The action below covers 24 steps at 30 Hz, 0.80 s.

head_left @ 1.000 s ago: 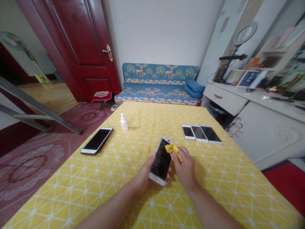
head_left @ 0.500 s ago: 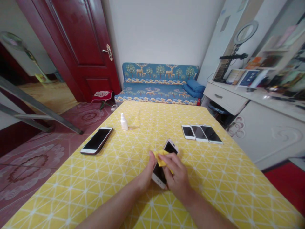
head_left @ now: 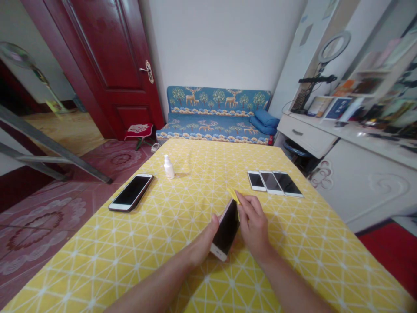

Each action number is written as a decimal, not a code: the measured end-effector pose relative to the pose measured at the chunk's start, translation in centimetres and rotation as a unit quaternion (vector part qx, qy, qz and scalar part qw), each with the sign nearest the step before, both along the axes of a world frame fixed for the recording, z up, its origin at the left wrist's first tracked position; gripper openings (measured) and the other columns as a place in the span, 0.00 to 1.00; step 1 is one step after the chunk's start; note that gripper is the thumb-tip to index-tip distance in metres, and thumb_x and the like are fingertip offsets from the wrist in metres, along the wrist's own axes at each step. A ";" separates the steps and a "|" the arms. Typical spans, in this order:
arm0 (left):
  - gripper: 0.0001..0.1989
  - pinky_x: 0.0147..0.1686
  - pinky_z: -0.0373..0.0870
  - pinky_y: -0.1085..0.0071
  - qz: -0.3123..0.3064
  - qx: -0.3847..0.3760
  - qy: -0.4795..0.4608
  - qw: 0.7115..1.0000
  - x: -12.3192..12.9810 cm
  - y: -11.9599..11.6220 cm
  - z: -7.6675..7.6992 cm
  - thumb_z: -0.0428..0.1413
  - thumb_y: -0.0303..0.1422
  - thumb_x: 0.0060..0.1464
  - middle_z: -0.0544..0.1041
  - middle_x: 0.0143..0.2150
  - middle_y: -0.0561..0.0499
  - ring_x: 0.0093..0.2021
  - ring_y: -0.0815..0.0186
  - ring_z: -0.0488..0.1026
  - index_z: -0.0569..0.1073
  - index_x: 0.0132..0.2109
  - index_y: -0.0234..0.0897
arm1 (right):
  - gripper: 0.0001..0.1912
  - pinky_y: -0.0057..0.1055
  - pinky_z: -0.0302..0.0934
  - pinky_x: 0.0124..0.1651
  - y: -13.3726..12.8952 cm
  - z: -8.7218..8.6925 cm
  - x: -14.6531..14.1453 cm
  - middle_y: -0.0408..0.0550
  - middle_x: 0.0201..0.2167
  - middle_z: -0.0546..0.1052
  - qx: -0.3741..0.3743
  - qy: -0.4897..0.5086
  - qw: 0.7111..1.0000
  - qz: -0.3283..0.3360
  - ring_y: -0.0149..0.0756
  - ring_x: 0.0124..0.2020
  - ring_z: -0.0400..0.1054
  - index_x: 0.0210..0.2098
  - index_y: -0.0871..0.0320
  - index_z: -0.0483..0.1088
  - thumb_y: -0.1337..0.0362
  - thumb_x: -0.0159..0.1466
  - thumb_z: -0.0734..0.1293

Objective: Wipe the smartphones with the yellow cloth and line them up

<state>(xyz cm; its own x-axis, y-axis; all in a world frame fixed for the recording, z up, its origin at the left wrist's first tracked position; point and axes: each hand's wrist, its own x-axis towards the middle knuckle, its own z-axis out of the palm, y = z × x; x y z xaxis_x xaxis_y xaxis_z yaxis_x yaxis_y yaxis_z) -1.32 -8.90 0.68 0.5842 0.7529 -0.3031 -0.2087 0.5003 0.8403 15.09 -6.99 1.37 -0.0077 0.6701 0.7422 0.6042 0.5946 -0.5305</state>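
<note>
- My left hand (head_left: 204,240) is part-closed round the phone (head_left: 225,231), thumb along its left edge; most of my fingers are hidden beneath.
- My right hand (head_left: 256,224) is nearly closed, pinching the cloth (head_left: 233,196) between thumb and fingers at the phone's top right corner.
- The phone is tilted between my hands, screen up, its far end leaning right, above the table (head_left: 156,234).
- Well off to my left lies a dark-edged phone (head_left: 130,193), with a white bottle (head_left: 169,168) upright near it.
- To my right, three phones (head_left: 273,182) lie side by side, screens up.
</note>
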 end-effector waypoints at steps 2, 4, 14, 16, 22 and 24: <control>0.41 0.29 0.68 0.68 0.025 -0.036 -0.042 0.998 0.2 0.3 0.0 0.38 0.64 0.50 0.77 0.30 0.41 0.27 0.62 0.73 0.75 0.42 0.31 | 0.24 0.34 0.66 0.43 -0.9 -0.3 -0.8 0.51 0.42 0.69 -0.016 -0.006 0.999 0.047 0.36 0.43 0.67 0.58 0.53 0.64 0.75 0.65 0.55; 0.40 0.30 0.68 0.69 0.067 -0.065 -0.108 0.990 0.3 0.6 0.2 0.39 0.64 0.49 0.76 0.27 0.42 0.27 0.62 0.73 0.75 0.37 0.30 | 0.23 0.34 0.67 0.42 -2.2 -0.5 -2.1 0.52 0.42 0.70 -0.034 -0.028 0.992 0.118 0.36 0.42 0.68 0.55 0.54 0.65 0.76 0.64 0.55; 0.38 0.27 0.68 0.69 0.036 -0.081 -0.100 0.991 -0.3 0.5 0.2 0.41 0.63 0.51 0.75 0.23 0.44 0.24 0.63 0.73 0.75 0.36 0.29 | 0.24 0.33 0.66 0.40 -2.0 -0.4 -1.9 0.51 0.38 0.69 0.011 -0.068 0.988 0.136 0.36 0.39 0.67 0.55 0.54 0.66 0.77 0.64 0.55; 0.37 0.28 0.68 0.69 -0.009 -0.062 -0.042 0.997 -0.4 0.2 0.2 0.42 0.60 0.53 0.77 0.26 0.41 0.26 0.62 0.75 0.76 0.40 0.29 | 0.24 0.33 0.66 0.40 -0.9 -0.4 -0.8 0.50 0.39 0.68 0.029 -0.057 0.995 0.077 0.35 0.40 0.66 0.57 0.52 0.65 0.76 0.65 0.55; 0.30 0.29 0.69 0.70 -0.027 -0.044 -0.053 0.997 -0.5 -0.1 0.7 0.47 0.53 0.57 0.79 0.35 0.37 0.29 0.62 0.76 0.74 0.46 0.28 | 0.20 0.35 0.65 0.41 0.4 -0.2 1.6 0.48 0.37 0.67 -0.026 0.007 0.999 -0.043 0.35 0.38 0.66 0.55 0.53 0.68 0.71 0.67 0.55; 0.30 0.29 0.70 0.69 -0.006 -0.048 -0.078 0.996 -0.3 0.2 0.6 0.47 0.52 0.57 0.79 0.37 0.36 0.30 0.61 0.77 0.74 0.47 0.27 | 0.18 0.35 0.65 0.39 0.4 -0.4 1.8 0.48 0.37 0.68 -0.048 0.019 0.997 -0.053 0.35 0.37 0.66 0.53 0.55 0.69 0.70 0.67 0.56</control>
<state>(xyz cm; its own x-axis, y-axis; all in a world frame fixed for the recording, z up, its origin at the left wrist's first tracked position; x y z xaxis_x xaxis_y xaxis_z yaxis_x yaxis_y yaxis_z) -1.67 -8.74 1.33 0.6392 0.7171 -0.2778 -0.3266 0.5802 0.7462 16.93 -6.61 0.94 0.0939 0.7334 0.6733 0.6396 0.4738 -0.6053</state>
